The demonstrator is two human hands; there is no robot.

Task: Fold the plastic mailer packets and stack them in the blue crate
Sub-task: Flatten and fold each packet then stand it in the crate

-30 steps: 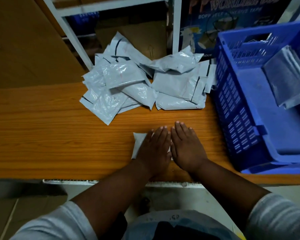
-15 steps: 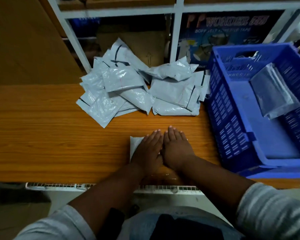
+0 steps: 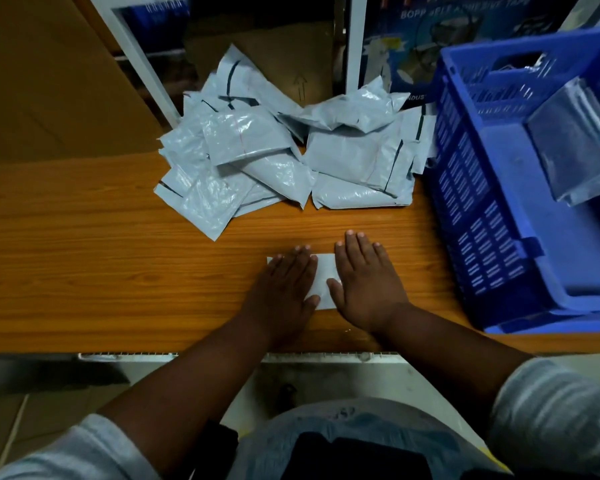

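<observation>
A small folded white mailer packet (image 3: 324, 278) lies flat on the wooden table (image 3: 84, 251) near its front edge. My left hand (image 3: 284, 289) presses on its left part with straight fingers. My right hand (image 3: 364, 282) lies flat on its right part, and a strip of the packet shows between the two hands. A loose pile of grey mailer packets (image 3: 284, 157) sits at the back of the table. The blue crate (image 3: 471, 209) stands on the right with a stack of folded packets (image 3: 575, 143) leaning inside it.
A white shelf frame (image 3: 136, 60) with brown cartons and a printed tape box (image 3: 402, 39) stands behind the table. The crate overhangs the table's right front. Bare wood stretches to the left of my hands.
My hands, side by side and touching before, have slid apart over the packet, baring its middle. The view has shifted slightly.
</observation>
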